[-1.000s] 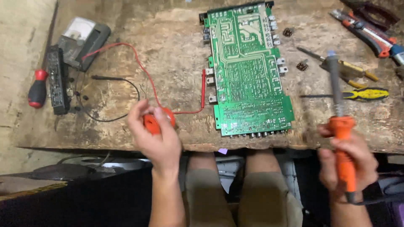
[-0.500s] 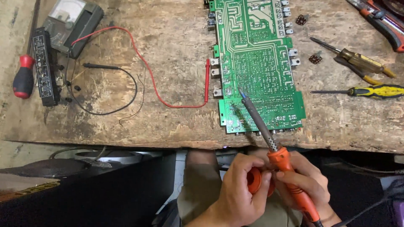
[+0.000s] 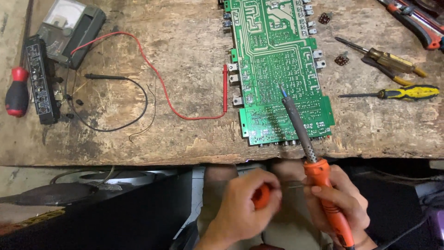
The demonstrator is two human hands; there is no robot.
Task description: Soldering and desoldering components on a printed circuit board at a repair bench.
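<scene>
head view, lower right of the frame: the right hand (image 3: 335, 203) is wrapped tight around the orange handle of a soldering iron (image 3: 310, 153), whose grey barrel slants up and left so that its tip sits over the lower middle of the green circuit board (image 3: 277, 69), touching or just above it, which the angle does not settle. to its left, bottom centre, the left hand (image 3: 245, 208) is curled shut around a small round orange object (image 3: 261, 196), mostly hidden by the fingers, so its kind is hard to tell. both hands hang below the near edge of the worn wooden bench (image 3: 185, 55). the board lies solder side up in the upper middle, reaching off the top edge. just left of it rests a red probe (image 3: 225, 88), its red lead looping up to an analog multimeter (image 3: 69, 28) in the upper left. a black probe (image 3: 104, 77) lies below the meter, near a long black part (image 3: 41, 78) and a red-handled screwdriver (image 3: 17, 95) at the far left. at the right, a yellow and black screwdriver (image 3: 397, 93) lies below an amber-handled one (image 3: 381, 56).
</scene>
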